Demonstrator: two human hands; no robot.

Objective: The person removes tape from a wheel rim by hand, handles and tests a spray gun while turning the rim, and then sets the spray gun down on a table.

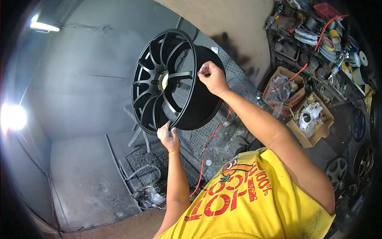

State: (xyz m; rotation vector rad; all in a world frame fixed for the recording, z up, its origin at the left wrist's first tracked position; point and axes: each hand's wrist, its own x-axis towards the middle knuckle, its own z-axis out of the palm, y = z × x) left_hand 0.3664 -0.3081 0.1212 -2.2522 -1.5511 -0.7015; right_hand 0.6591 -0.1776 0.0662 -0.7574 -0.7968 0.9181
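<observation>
A black multi-spoke wheel rim point(150, 85) stands upright, tilted, with a pale yellow round patch at its hub. My left hand point(169, 137) grips the rim's lower lip, fingers and thumb on either side of the edge. Beside the upper right part of the lip, my right hand point(213, 78) is closed in a pinch, close to the barrel. Whatever lies between its fingertips is too small to make out. The fingertips of both hands look dusty.
A red hose point(205, 149) runs below the rim. Two cardboard boxes point(310, 141) with plastic and wrappings lie right of it, beneath a cluttered shelf point(296, 59). Other wheels point(336, 169) lie at the lower right. Bright lamps point(14, 117) shine at the left.
</observation>
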